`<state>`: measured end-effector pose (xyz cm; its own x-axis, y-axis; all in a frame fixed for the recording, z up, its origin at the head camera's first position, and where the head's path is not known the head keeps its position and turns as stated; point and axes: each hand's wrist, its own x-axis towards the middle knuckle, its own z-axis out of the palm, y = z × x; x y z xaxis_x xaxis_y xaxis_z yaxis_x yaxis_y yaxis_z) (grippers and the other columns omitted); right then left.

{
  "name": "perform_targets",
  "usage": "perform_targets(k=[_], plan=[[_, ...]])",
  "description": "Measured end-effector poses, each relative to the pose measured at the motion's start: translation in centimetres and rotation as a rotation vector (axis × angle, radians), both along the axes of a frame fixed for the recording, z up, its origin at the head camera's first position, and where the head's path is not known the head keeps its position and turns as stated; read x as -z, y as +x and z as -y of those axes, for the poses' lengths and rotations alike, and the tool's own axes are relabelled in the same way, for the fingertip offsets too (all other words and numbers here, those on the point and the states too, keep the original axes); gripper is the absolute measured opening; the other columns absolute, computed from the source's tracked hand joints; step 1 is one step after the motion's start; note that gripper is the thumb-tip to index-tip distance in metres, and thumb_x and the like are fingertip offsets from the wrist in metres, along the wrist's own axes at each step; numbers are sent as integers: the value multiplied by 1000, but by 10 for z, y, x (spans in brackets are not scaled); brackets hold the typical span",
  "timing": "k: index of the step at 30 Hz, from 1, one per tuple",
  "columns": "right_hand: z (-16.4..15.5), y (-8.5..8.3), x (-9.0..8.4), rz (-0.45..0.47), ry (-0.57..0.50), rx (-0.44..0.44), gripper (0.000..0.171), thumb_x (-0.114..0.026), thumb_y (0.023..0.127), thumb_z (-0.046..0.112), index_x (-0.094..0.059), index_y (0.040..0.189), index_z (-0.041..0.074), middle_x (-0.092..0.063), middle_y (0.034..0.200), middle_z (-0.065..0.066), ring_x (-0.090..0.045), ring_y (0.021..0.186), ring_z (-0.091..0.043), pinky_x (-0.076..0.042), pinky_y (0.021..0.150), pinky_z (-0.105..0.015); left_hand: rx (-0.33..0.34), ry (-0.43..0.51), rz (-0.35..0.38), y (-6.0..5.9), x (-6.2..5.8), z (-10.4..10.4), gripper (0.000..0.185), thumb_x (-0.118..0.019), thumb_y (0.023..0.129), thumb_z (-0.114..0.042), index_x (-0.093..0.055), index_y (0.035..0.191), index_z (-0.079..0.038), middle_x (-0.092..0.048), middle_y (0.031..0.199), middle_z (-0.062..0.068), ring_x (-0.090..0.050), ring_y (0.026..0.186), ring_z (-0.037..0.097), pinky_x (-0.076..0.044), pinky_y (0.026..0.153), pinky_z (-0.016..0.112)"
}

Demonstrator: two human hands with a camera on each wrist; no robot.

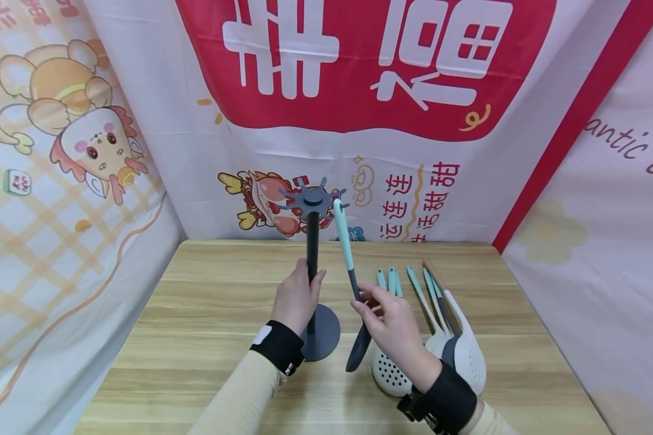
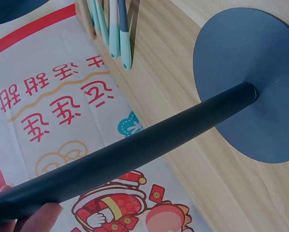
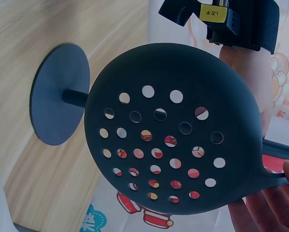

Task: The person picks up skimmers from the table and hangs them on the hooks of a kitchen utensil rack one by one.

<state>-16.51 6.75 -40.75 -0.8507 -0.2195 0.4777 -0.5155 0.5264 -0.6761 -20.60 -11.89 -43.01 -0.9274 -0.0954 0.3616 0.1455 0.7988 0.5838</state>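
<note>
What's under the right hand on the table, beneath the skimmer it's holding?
Under the right hand lies a white perforated skimmer, beside more teal-handled utensils fanned on the table. The hand and the dark skimmer cover its neck and part of its handle.

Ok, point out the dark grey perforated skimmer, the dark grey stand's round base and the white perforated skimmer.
dark grey perforated skimmer (image 3: pixel 173 145), right wrist view, holed head.
dark grey stand's round base (image 2: pixel 275 67), left wrist view, flat disc.
white perforated skimmer (image 1: pixel 387 376), head view, holed head.

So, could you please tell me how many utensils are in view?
7: one skimmer in the right hand, its handle tip at the rack's top; six lying in an overlapping pile right of the rack, so some may be hidden.
</note>
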Motion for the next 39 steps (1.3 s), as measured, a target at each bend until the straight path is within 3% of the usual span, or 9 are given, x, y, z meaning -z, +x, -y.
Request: perform_targets(k=[15, 26, 33, 39], plan=[[8, -3, -2, 80, 16, 5, 22, -72, 91, 11, -70, 112, 6, -71, 86, -3, -68, 78, -13, -57, 67, -23, -4, 2, 6, -1, 2, -1, 32, -59, 100, -33, -54, 107, -2, -60, 71, 6, -62, 55, 17, -55, 50, 29], [17, -11, 3, 77, 7, -20, 21, -71, 92, 13, -69, 112, 7, -72, 88, -4, -69, 81, -15, -58, 68, -22, -6, -13, -36, -1, 3, -1, 30, -59, 101, -32, -54, 105, -2, -60, 70, 6, -62, 55, 19, -52, 47, 28], [20, -15, 6, 95, 9, -9, 19, -69, 94, 16, -69, 112, 9, -73, 90, -4, -70, 84, -16, -60, 71, -27, 0, 10, -21, 0, 1, -1, 30, -58, 101, -32, -55, 105, -3, -60, 70, 6, -60, 54, 18, -52, 47, 28], [21, -28, 13, 81, 6, -12, 16, -67, 95, 14, -69, 110, 7, -75, 95, -7, -72, 87, -20, -61, 73, -32, -1, -2, -43, -1, 3, -1, 29, -58, 101, -31, -54, 104, -3, -61, 71, 7, -61, 55, 19, -52, 48, 30]])
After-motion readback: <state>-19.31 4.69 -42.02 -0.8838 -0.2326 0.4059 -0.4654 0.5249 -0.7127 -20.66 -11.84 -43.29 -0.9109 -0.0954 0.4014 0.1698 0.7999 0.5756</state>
